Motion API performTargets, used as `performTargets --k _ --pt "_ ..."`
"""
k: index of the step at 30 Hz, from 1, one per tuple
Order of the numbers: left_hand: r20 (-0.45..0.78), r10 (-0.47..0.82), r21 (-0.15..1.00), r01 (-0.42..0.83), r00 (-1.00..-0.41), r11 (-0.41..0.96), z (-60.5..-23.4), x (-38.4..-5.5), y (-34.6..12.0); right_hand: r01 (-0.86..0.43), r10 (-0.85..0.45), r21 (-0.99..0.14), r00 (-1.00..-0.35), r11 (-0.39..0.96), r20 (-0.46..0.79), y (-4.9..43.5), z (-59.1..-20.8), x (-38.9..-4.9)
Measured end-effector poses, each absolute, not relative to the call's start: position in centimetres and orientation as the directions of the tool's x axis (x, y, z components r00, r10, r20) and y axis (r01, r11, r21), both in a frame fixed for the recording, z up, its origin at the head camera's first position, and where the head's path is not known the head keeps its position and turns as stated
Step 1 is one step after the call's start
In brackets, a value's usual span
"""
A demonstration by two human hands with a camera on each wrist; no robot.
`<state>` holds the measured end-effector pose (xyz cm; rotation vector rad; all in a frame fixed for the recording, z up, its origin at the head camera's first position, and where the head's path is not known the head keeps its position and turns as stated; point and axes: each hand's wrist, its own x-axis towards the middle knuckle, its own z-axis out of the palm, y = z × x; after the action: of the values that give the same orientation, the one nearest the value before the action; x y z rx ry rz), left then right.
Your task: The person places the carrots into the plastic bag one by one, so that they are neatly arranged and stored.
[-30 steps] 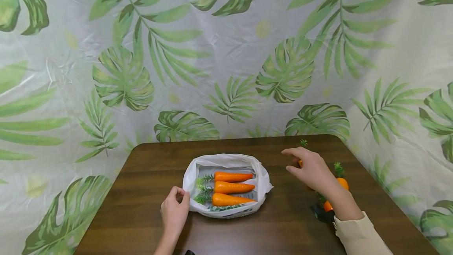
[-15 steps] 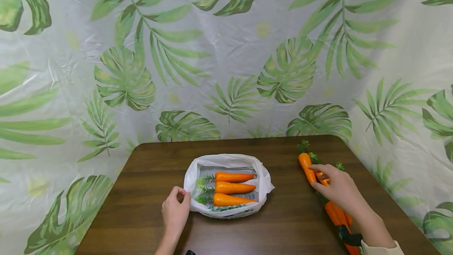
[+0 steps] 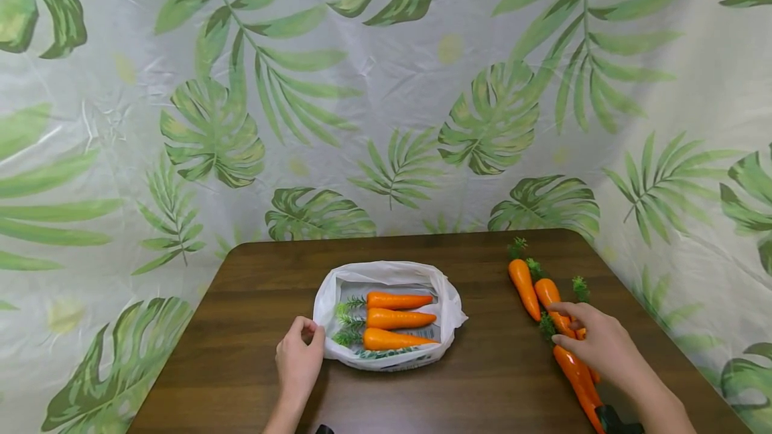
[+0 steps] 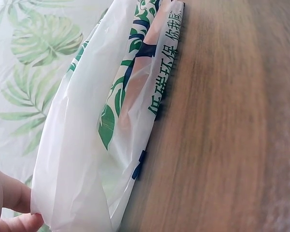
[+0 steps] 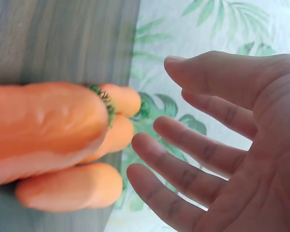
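Observation:
A white plastic bag (image 3: 449,300), its mouth spread wide, lies on the table with three orange carrots (image 3: 398,319) inside, green tops pointing left. My left hand (image 3: 299,357) pinches the bag's left edge between thumb and fingers; the left wrist view shows green print on the bag's side (image 4: 77,145). Over the pile at the right, my right hand (image 3: 606,343) hovers with fingers spread and nothing held. Beneath and beside it lie several loose carrots, one at the back (image 3: 523,286) and one nearer me (image 3: 575,374). In the right wrist view a carrot (image 5: 48,128) appears close to the fingers.
The dark wooden table (image 3: 253,286) has rounded far corners. Behind it hangs a leaf-patterned sheet (image 3: 386,86). A black strap (image 3: 618,420) shows at the right wrist, partly over the nearest carrots.
My right hand has moved right and toward me, away from the far carrot, uncovering the carrots at the back of the pile. The left hand and bag stay put.

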<state>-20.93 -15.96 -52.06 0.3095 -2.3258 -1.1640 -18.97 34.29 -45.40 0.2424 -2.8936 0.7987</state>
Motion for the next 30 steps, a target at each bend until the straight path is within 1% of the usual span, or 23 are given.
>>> performTargets --k 8,17,24,30 --pt "0.341 -0.415 0.797 0.025 -0.843 0.603 -52.0 -21.0 -15.9 -0.174 -0.125 -0.463 -0.983 0.869 0.135 35.7 -46.2 -18.3" --pt "0.33 -0.412 0.796 0.016 -0.849 0.605 -51.9 -20.8 -15.8 -0.106 -0.099 -0.448 -0.994 0.888 0.04 35.9 -47.4 -17.9" --pt "0.323 -0.413 0.801 0.013 -0.851 0.599 -52.0 -20.8 -15.9 -0.088 -0.105 -0.489 -0.994 0.868 -0.008 35.4 -48.0 -17.7" --pt "0.332 -0.408 0.796 0.02 -0.85 0.605 -52.0 -20.9 -15.9 -0.076 -0.104 -0.49 -0.994 0.869 -0.03 35.0 -48.1 -17.7"
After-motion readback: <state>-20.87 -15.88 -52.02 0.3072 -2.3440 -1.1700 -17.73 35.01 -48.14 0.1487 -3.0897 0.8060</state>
